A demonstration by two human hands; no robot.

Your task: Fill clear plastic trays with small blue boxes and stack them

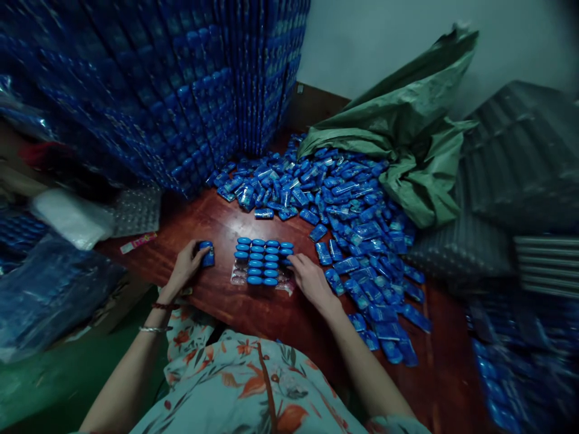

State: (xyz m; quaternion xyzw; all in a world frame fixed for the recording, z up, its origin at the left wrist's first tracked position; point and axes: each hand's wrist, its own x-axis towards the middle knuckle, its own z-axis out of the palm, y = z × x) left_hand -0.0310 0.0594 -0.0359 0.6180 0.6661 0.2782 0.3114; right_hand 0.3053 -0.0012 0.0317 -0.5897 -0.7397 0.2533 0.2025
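A clear plastic tray (238,275) lies on the table in front of me, with rows of small blue packets (263,257) standing in its pockets. Bare pockets show at its lower left and lower right corners. To the left of the tray, my left hand (184,268) is closed on a small blue packet (207,254), thumb and fingers at its sides. My right hand (311,278) reaches the tray's right column, its fingertips pinched on a blue packet (286,262) there. That packet is partly hidden by the fingers.
A large heap of loose blue packets (357,226) spreads behind and right of the tray on the brown table (190,220). A green sack (398,132) lies over it. Tall stacks of filled trays (199,102) rise at the back left; stacked grey trays (520,163) stand right.
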